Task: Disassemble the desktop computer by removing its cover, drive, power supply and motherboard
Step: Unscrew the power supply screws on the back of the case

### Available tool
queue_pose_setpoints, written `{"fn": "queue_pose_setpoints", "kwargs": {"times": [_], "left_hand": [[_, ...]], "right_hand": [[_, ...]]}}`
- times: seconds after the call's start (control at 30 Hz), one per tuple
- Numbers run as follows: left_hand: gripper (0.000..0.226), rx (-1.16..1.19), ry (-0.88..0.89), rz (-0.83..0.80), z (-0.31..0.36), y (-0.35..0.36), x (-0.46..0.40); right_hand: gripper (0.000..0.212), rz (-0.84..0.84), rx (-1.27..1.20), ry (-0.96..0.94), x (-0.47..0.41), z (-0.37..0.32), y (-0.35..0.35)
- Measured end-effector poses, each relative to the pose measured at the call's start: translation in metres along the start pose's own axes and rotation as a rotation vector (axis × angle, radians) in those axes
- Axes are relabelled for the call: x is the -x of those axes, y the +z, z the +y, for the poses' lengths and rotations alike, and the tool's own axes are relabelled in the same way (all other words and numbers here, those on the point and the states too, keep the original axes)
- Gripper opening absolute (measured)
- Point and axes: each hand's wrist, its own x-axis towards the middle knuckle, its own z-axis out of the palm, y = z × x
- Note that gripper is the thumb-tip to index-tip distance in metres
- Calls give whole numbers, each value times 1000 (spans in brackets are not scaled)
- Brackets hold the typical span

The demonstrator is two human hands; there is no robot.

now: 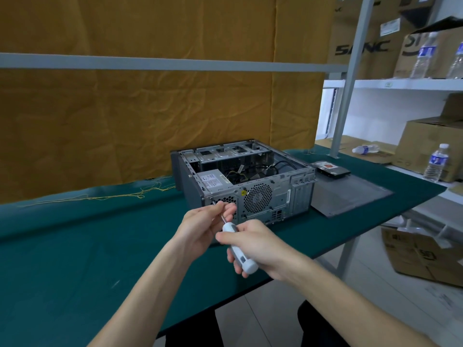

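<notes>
I see the case [246, 181] lying on its side near the desk's [75, 246] far edge, cover off, its perforated grey steel back panel facing me. The desk top is a smooth dark green mat. Inside the case, at its left rear corner, sits the boxy silver supply [213, 180] with a white label, black cables coiled beside it. The flat grey cover [350, 194] lies just right of the case, toward the desk's right corner, and a dark rectangular drive [332, 169] rests at the cover's far end.

My right hand [253, 244] is wrapped around the rounded white plastic handle of the screwdriver [238, 249]. My left hand [208, 221] pinches its thin metal shaft between fingertips and thumb. The tip meets the back panel's upper left corner, at a small screw [211, 199].

Crumpled mustard cloth [150, 108] hangs behind the desk; clear ribbed bottles [436, 162] and cardboard boxes [431, 149] fill the white shelves [400, 84] on the right.
</notes>
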Motion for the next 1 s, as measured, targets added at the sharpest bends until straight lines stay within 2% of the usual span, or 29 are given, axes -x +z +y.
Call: {"fn": "queue_pose_setpoints", "kwargs": {"times": [0.07,0.13,0.17,0.33,0.4,0.53,0.57,0.7,0.77,0.83,0.93,1.0], "left_hand": [[26,46,-42,-39,1,1,2],[28,77,-69,-64,0,0,4],[28,85,-74,-68,-1,-1,4],[26,-70,62,48,-5,-2,3],[24,-45,54,36,-3,0,3],[25,60,-81,-49,4,5,8],[27,52,-93,-58,3,4,8],[28,-78,15,-3,-3,1,7],[25,-120,69,23,-5,0,4],[21,-83,69,3,-5,0,3],[27,-34,20,-62,-1,-1,5],[29,-27,-11,-80,-1,-2,7]], "right_hand": [[36,-232,-384,132,4,-4,-5],[41,-348,-535,177,7,-6,-10],[38,-320,-492,156,6,-7,-10],[17,94,75,-90,-2,-7,1],[17,111,30,-68,-2,-4,2],[35,-272,-507,196,5,-6,-3],[35,-289,-511,192,4,-4,-6],[15,7,61,30,-4,1,-6],[14,89,145,-5,-8,5,-6],[17,47,-32,15,-8,6,-10],[31,-245,-486,170,-3,0,-19],[35,-299,-544,199,-2,-3,-21]]}}
